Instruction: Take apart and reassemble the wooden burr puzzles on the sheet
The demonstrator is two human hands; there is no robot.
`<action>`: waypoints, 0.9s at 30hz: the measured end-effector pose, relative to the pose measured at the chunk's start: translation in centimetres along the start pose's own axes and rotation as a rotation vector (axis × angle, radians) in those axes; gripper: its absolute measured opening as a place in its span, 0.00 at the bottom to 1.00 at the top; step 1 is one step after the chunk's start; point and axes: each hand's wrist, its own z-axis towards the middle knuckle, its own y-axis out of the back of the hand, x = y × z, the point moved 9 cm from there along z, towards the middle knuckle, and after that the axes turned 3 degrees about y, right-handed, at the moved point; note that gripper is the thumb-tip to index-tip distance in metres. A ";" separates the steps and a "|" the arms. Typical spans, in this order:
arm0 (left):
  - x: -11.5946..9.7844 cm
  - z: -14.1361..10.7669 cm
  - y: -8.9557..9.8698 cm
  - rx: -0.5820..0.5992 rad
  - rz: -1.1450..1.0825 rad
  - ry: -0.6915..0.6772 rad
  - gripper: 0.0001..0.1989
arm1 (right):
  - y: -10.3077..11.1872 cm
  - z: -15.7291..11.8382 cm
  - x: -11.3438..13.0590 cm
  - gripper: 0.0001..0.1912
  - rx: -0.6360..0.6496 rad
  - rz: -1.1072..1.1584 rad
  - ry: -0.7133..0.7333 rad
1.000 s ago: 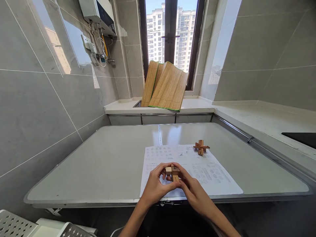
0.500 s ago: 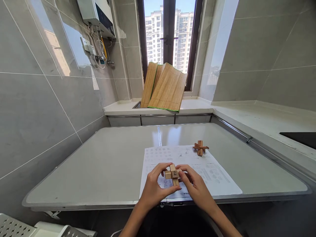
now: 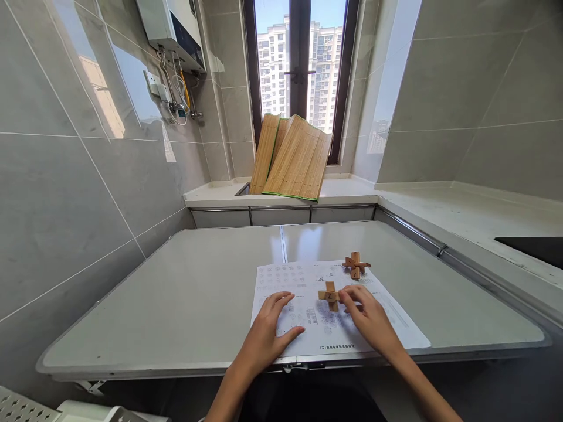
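Observation:
My right hand point(image 3: 366, 313) pinches one arm of a light wooden cross-shaped burr puzzle point(image 3: 329, 296), marked with a "2" on its face. The puzzle is over the printed sheet point(image 3: 281, 346); whether it touches the paper I cannot tell. To its left, my left hand point(image 3: 273, 325) has thumb and fingers spread apart, with nothing between them, low over the sheet's left part. A second, darker brown wooden burr puzzle point(image 3: 355, 265) rests at the sheet's far right corner, apart from both hands.
The sheet lies on a white folding table point(image 3: 167, 305) with a seam down its middle. Behind the table runs a metal rail point(image 3: 281, 207) below a white ledge. A folded bamboo mat point(image 3: 299, 158) leans by the window. A white counter point(image 3: 475, 205) borders the right side.
The light wooden puzzle has moved forward and to the right, away from my body, with my right hand. My left hand has let go of it and moved slightly left, opening.

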 end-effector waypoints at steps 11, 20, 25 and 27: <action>4.7 -2.1 2.6 -0.068 -0.059 0.211 0.13 | 8.6 1.4 -9.9 0.24 -0.283 -0.590 -0.200; 5.2 -2.8 3.9 -0.153 -0.157 0.340 0.17 | 8.9 0.0 -10.0 0.27 -0.407 -0.504 -0.173; 5.1 -2.8 4.2 -0.167 -0.156 0.360 0.18 | 5.7 -1.4 -6.3 0.26 -0.327 -0.415 -0.011; 5.0 -2.8 4.2 -0.165 -0.148 0.366 0.19 | 3.8 -1.5 -4.7 0.24 -0.248 -0.342 0.049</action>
